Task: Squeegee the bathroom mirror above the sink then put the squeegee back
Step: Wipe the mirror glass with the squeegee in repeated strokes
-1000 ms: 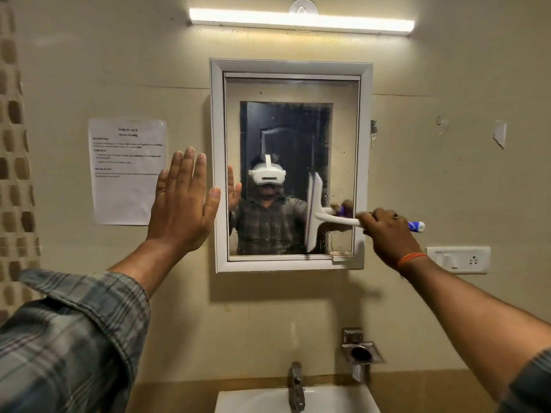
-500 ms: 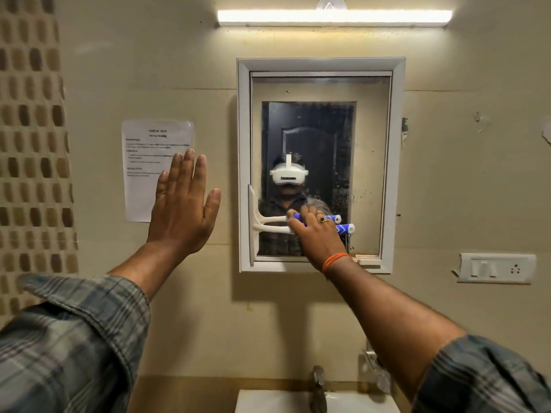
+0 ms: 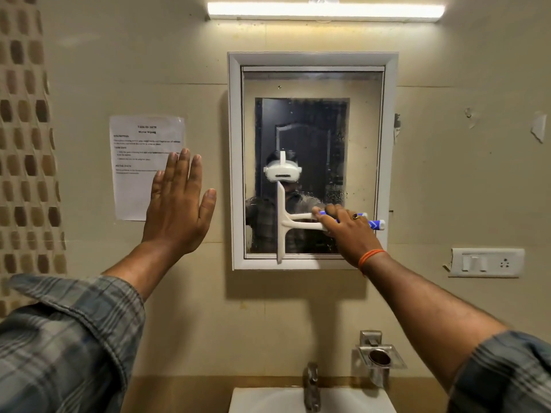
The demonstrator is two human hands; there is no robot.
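Colours here: the squeegee (image 3: pixel 281 222) is white with a blue-and-white patterned handle. The mirror (image 3: pixel 363 138) frame is white too, on a beige wall (image 3: pixel 298 308). Both sleeves (image 3: pixel 68 347) are a grey-blue plaid. There's an orange thread band (image 3: pixel 369 257) on the right wrist. Brown and tan mosaic tiles (image 3: pixel 26 162) run down the wall's left edge, and a white paper notice (image 3: pixel 134 186) has black print. Sink (image 3: pixel 262 402) is white, tap (image 3: pixel 311 386) silvery.
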